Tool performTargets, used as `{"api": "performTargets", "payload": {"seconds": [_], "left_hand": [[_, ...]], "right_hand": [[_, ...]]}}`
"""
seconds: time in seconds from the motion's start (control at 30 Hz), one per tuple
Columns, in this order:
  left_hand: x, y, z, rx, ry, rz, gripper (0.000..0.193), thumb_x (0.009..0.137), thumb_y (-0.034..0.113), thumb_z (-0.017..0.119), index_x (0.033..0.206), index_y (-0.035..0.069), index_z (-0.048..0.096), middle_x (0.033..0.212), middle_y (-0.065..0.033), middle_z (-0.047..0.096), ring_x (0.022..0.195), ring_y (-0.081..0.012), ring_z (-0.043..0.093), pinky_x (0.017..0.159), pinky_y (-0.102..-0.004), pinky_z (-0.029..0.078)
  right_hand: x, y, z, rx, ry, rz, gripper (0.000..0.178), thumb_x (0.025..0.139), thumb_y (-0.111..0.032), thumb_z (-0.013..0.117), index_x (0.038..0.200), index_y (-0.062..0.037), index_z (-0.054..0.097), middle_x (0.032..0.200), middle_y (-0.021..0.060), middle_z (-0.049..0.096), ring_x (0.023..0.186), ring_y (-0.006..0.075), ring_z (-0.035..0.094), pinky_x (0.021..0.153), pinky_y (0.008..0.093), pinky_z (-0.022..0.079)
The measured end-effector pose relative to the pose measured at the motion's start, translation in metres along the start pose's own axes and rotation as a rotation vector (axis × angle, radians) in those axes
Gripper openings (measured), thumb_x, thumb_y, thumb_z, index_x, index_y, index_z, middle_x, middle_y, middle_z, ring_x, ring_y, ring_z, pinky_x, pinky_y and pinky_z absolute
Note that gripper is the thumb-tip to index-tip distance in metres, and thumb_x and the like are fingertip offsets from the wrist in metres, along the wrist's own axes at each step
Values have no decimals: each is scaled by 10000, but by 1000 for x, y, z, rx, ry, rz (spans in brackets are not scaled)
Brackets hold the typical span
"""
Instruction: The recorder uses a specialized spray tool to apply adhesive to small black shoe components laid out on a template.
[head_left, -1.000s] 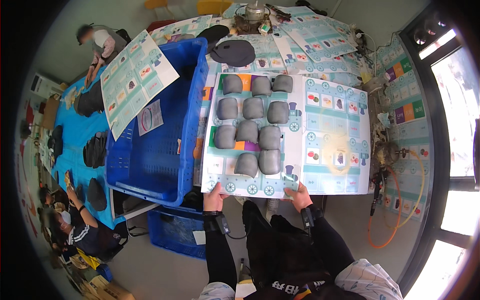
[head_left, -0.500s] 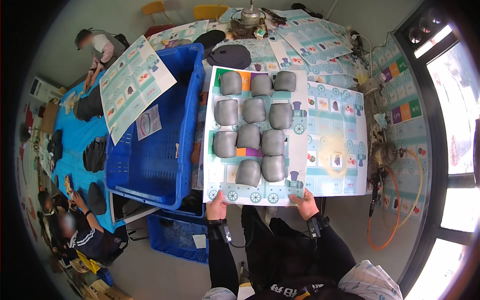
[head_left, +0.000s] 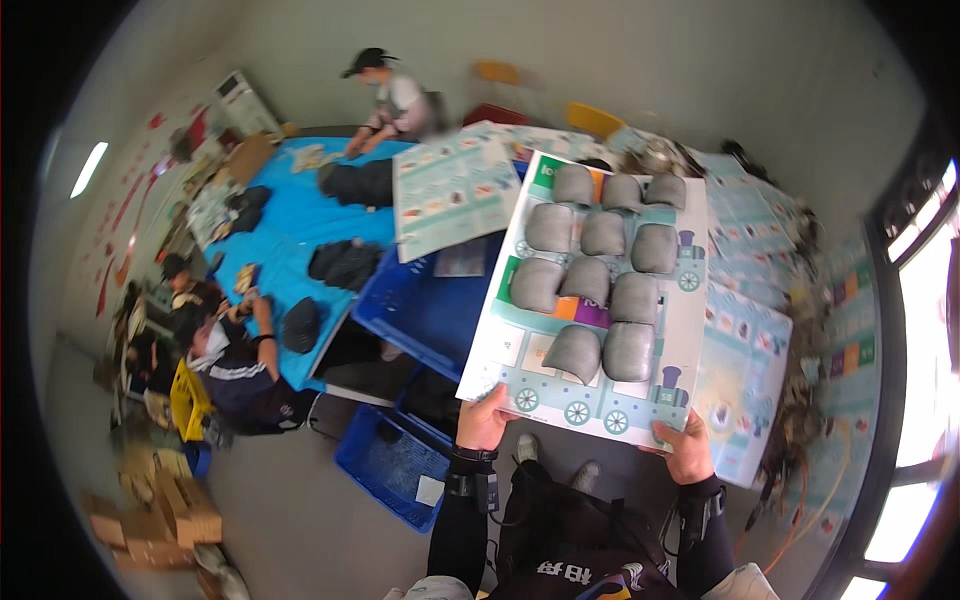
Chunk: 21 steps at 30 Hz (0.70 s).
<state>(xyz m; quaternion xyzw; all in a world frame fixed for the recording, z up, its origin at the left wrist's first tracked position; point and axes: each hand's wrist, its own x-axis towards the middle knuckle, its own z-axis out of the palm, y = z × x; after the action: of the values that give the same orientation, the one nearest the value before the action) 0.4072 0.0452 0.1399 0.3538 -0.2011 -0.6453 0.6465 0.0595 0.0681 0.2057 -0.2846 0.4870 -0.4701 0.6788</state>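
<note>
Between both hands I carry a white printed board (head_left: 545, 398) with train pictures along it. Several grey curved pieces (head_left: 603, 233), like small shells or cap-shaped pads, lie on it in rough rows. My left hand (head_left: 485, 418) grips the board's near left corner, thumb on top. At the near right corner, my right hand (head_left: 687, 448) grips it the same way. The fingers under the board are mostly hidden. To the left of the board stands a large blue crate (head_left: 425, 318), partly covered by the board.
Another printed sheet (head_left: 455, 215) rests across the crate's far end. A blue-covered table (head_left: 270, 260) holds dark fabric pieces (head_left: 355, 183), with people working around it. Below sits a second blue crate (head_left: 385, 470). Cardboard boxes (head_left: 175, 510) stand at lower left; printed sheets (head_left: 740, 370) cover the right-hand table.
My view has swung left. The board, still in both hands with the grey pieces on it, has come off the right-hand table's edge and tilted clockwise, farther right in view.
</note>
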Motion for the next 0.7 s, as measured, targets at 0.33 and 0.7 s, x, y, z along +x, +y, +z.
{"api": "performTargets", "payload": {"seconds": [0.33, 0.7], "left_hand": [[-11, 112, -32, 35, 97, 353, 405, 975, 55, 613, 1363, -9, 515, 1207, -151, 677, 981, -278, 733, 761, -396, 659], [58, 306, -280, 9, 290, 570, 328, 962, 55, 638, 1270, -32, 564, 1134, -136, 693, 981, -267, 727, 795, -416, 643]], "right_hand": [[89, -25, 118, -45, -359, 14, 440, 897, 81, 586, 1322, -23, 536, 1191, 120, 655, 1030, 287, 693, 794, 465, 648], [246, 69, 438, -168, -596, 139, 438, 916, 40, 617, 1341, -11, 528, 1222, 139, 654, 1067, 292, 689, 812, 454, 647]]}}
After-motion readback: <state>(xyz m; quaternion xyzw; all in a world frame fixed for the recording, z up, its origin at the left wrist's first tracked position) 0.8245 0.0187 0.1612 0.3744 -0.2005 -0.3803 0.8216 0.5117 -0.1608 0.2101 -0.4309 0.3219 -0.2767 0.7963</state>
